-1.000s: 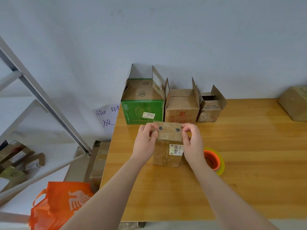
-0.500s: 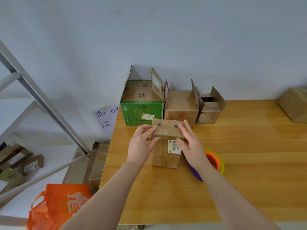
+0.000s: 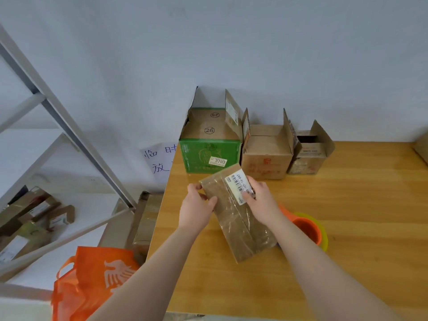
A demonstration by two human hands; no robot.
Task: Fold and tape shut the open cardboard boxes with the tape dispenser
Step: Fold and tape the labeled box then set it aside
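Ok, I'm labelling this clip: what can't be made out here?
Head view:
- tape dispenser: mostly behind the right forearm and the held box.
- held box's far faces: turned away from the camera.
- paper sign: partly covered by the table edge.
- brown box at the right: cut by the frame edge.

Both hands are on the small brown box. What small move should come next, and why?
Probably set the small brown box aside on the table: glossy tape already covers the seam on the face shown, while the green box, the brown box beside it and the smaller box at the end stand open.
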